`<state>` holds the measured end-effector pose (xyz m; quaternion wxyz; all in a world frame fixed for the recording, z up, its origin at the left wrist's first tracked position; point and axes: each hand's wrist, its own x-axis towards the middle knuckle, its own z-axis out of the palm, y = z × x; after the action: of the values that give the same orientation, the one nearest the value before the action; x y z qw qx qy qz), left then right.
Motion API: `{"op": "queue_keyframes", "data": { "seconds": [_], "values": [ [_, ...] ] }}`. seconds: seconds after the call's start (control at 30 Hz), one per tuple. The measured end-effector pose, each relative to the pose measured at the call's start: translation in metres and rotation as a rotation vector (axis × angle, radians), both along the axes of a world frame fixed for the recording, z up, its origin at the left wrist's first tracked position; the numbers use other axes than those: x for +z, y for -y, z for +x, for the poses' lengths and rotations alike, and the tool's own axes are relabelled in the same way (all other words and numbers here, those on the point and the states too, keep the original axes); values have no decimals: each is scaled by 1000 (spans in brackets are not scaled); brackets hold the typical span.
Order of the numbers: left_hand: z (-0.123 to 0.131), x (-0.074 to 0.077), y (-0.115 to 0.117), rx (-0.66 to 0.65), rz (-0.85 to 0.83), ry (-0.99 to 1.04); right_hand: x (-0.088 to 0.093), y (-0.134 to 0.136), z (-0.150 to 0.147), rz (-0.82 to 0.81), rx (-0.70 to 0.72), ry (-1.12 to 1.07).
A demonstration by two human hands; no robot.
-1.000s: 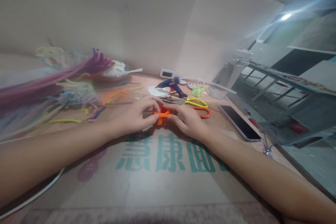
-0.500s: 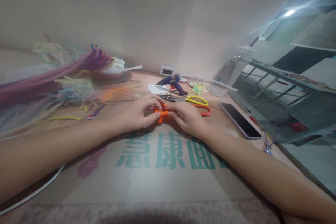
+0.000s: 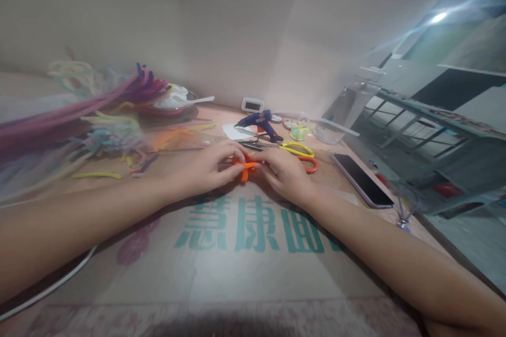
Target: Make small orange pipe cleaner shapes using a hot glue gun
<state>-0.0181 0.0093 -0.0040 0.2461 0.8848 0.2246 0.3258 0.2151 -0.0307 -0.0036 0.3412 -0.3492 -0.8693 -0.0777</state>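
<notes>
Bent pieces of orange pipe cleaner (image 3: 247, 167) meet between my two hands, over the table. My left hand (image 3: 215, 166) pinches them from the left between thumb and fingers. From the right, my right hand (image 3: 282, 171) grips the same orange piece with its fingertips. Part of it is hidden behind my fingers. Just beyond my right hand lie scissors (image 3: 297, 149) with one yellow and one orange handle loop. A blue glue gun (image 3: 263, 122) rests behind them on a white sheet (image 3: 232, 131).
Bundles of coloured pipe cleaners (image 3: 106, 92) fill the left side. A phone (image 3: 361, 180) lies at the right, near the table's edge. Behind are a small digital clock (image 3: 253, 106), a yellow-green figure (image 3: 299, 131) and a clear dish (image 3: 329, 136). A white cable (image 3: 55, 292) runs at front left.
My right fingers have shifted slightly left and closer to my left hand. The orange pipe cleaner has turned a little between the fingertips. The rest of the table looks the same.
</notes>
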Motion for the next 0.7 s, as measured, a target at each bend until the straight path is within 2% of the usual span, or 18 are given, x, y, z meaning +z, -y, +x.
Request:
{"op": "queue_keyframes", "data": {
  "seconds": [0.37,0.57,0.7],
  "values": [
    [1,-2,0,47,-13,-25,0,1,0,-45,-9,-41],
    [0,-1,-1,107,-21,-26,-2,4,0,-113,-78,-73],
    [1,-1,-1,92,-49,-33,-1,5,0,-100,-104,-79]
  ]
}}
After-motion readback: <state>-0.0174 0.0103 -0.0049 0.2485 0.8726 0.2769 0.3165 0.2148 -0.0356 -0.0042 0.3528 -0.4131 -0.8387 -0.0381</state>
